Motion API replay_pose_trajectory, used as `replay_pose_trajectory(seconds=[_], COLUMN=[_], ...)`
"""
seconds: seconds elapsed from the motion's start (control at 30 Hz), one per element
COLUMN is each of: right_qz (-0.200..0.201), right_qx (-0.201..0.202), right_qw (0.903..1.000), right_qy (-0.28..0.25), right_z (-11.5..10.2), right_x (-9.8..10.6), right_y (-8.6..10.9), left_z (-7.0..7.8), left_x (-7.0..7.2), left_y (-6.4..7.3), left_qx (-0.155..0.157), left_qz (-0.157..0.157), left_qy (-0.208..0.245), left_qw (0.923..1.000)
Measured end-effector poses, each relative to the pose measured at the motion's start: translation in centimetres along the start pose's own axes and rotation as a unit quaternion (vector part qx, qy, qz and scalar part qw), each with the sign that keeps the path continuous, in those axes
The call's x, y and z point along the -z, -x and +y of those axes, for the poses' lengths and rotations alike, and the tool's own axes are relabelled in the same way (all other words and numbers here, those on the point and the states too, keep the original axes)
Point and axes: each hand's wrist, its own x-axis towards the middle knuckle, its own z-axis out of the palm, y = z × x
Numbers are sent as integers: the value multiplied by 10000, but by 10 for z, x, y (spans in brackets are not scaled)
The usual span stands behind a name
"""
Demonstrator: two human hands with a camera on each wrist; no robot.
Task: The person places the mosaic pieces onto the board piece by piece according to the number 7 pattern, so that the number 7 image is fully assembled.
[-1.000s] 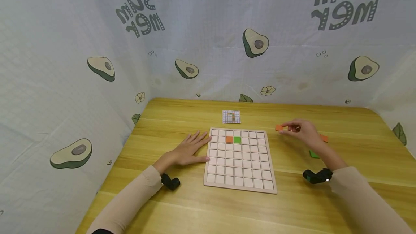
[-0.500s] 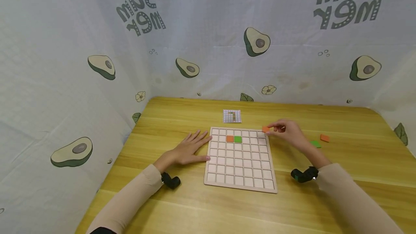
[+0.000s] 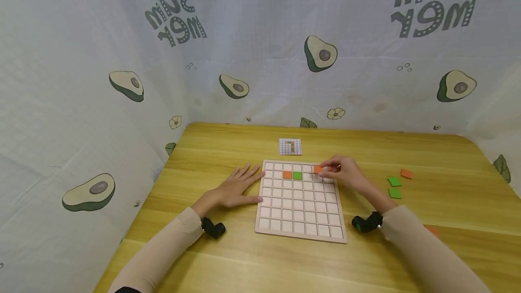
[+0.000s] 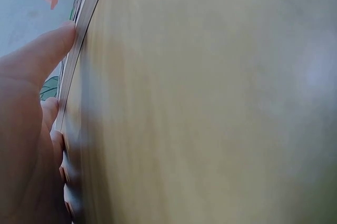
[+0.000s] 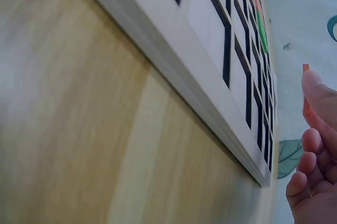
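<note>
My right hand (image 3: pixel 345 173) pinches an orange square tile (image 3: pixel 318 169) between thumb and fingers, above the upper right part of a pale wooden grid board (image 3: pixel 293 215). In the right wrist view the tile (image 5: pixel 306 90) is seen edge-on, apart from the board. My left hand (image 3: pixel 236 188) rests spread beside the board, thumb and fingertips touching its left edge. An orange tile (image 3: pixel 287 175) and a green tile (image 3: pixel 297 175) sit side by side in the board's second row.
A small printed pattern card (image 3: pixel 290 146) lies behind the board. To the right on the table are two green tiles (image 3: pixel 394 181) and an orange tile (image 3: pixel 406 173). Another orange piece (image 3: pixel 433 230) shows partly behind the right sleeve. A patterned curtain (image 3: pixel 268 58) hangs behind the table.
My right hand has carried the orange tile leftward from the table's right side to over the board, uncovering the loose tiles there. The left hand has stayed in place.
</note>
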Motion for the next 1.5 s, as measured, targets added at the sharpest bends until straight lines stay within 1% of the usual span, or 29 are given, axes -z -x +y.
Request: replay_pose_trajectory(seconds=[0.27, 0.5, 0.6, 0.87, 1.1, 1.27, 1.5], right_qz=[-120, -243, -266, -274, -396, -399, -429], right_qx=[210, 43, 78, 256, 153, 167, 17], right_qw=[9997, 9997, 9996, 9992, 9991, 9990, 9990], right_qy=[-20, -59, 31, 115, 55, 77, 119], right_z=[-3, -4, -4, -7, -12, -11, -9], right_x=[-13, -23, -26, -29, -27, -27, -29], right_y=[-4, -7, -7, -8, -8, -9, -10], left_z=[-3, -3, -2, -1, 1, 2, 0], left_x=[-2, -4, -3, 0, 2, 2, -1], left_y=[0, -1, 0, 1, 1, 1, 1], left_qx=[21, -11, 5, 0, -36, -22, -43], left_qz=[22, 66, 40, 101, 118, 84, 101], left_qy=[-9, -22, -11, 2, 76, 43, 39], left_qw=[10000, 10000, 10000, 9999, 9999, 10000, 9999])
